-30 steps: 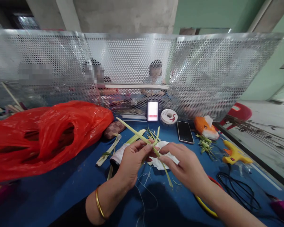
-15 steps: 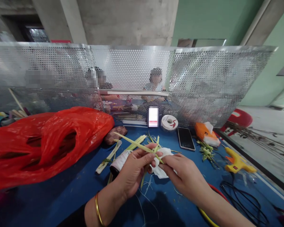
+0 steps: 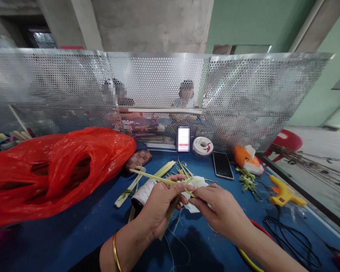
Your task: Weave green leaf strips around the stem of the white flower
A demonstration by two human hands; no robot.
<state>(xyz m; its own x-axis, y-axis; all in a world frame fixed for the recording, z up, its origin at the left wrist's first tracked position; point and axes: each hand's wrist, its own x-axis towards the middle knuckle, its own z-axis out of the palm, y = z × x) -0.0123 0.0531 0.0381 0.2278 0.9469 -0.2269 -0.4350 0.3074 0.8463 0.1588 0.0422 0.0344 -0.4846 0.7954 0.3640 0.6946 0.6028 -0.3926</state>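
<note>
Pale green leaf strips [image 3: 151, 176] cross between my hands over the blue table. My left hand [image 3: 166, 200], with a gold bangle at the wrist, pinches them between thumb and fingers; one long strip points out to the far left and another hangs below the palm. My right hand [image 3: 212, 204] pinches the near end of a strip, close to the left fingertips. Under and behind the hands lie a white tissue [image 3: 197, 185] and several cut stalks [image 3: 166, 169]. A white roll-shaped object [image 3: 144, 192] with a dark end is partly hidden behind my left hand.
A red plastic bag [image 3: 59, 170] fills the left, beside a checkered pouch [image 3: 138, 160]. Farther back stand a lit phone [image 3: 183, 139], a ribbon spool [image 3: 203, 146] and a dark phone [image 3: 223, 165]. To the right are a tissue pack [image 3: 247, 159], a yellow glue gun [image 3: 285, 192] and a perforated screen [image 3: 161, 79].
The long strip has swung slightly down and left, and the lower strip end now hangs farther down-left. Both hands keep their pinch in nearly the same place.
</note>
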